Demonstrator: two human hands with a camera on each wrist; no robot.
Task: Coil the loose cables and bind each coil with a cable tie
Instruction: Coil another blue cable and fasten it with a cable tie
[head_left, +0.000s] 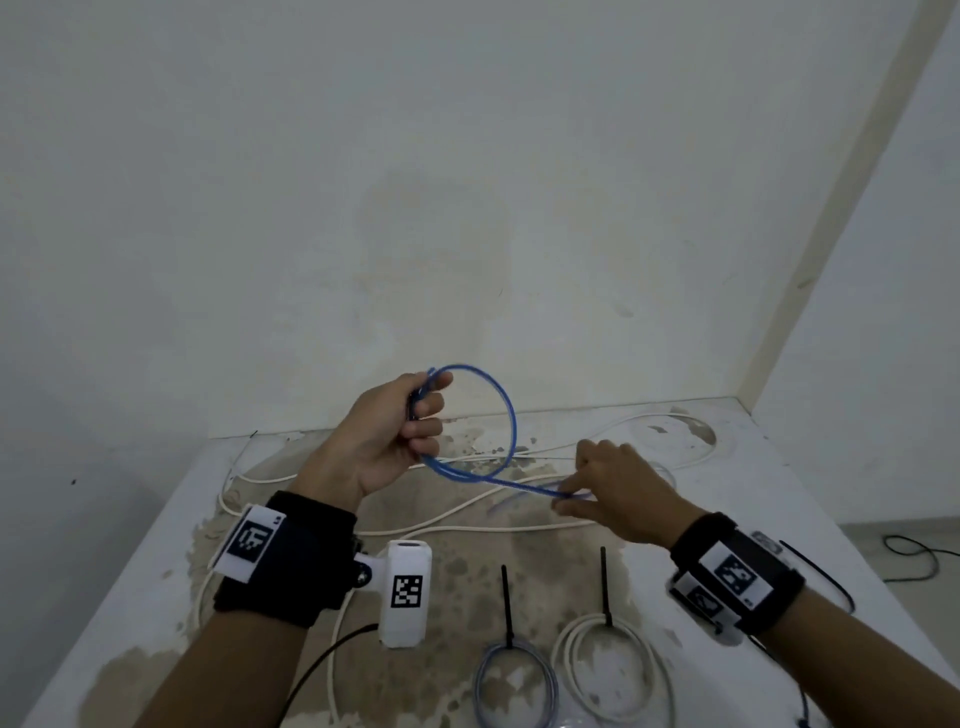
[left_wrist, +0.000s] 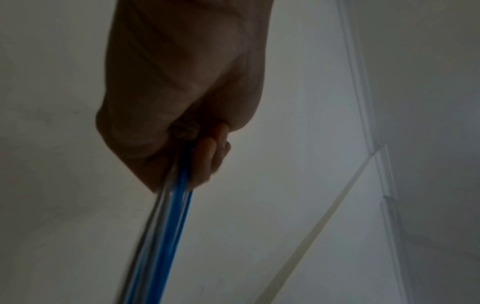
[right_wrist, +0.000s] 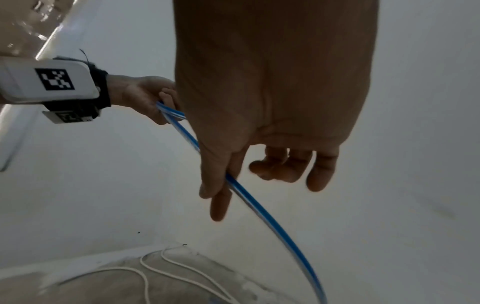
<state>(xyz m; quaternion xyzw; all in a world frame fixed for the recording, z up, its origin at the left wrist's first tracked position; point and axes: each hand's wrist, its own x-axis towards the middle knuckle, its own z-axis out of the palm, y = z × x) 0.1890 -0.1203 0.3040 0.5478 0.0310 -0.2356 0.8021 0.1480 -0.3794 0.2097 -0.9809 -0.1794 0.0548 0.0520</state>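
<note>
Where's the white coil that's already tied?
In the head view, the tied white coil lies at the table's near edge, right of the grey coil.

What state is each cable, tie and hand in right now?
Blue cable: partly looped, held in air.
Left hand: grips the loops.
Right hand: pinches the trailing strand.
Grey cable coil: bound with black tie.
White cable coil: bound.
Long white cable: loose on table.

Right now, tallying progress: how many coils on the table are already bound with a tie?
2, both at the near edge: a grey coil and a white coil to its right, each with a black tie. More may lie out of frame.
</note>
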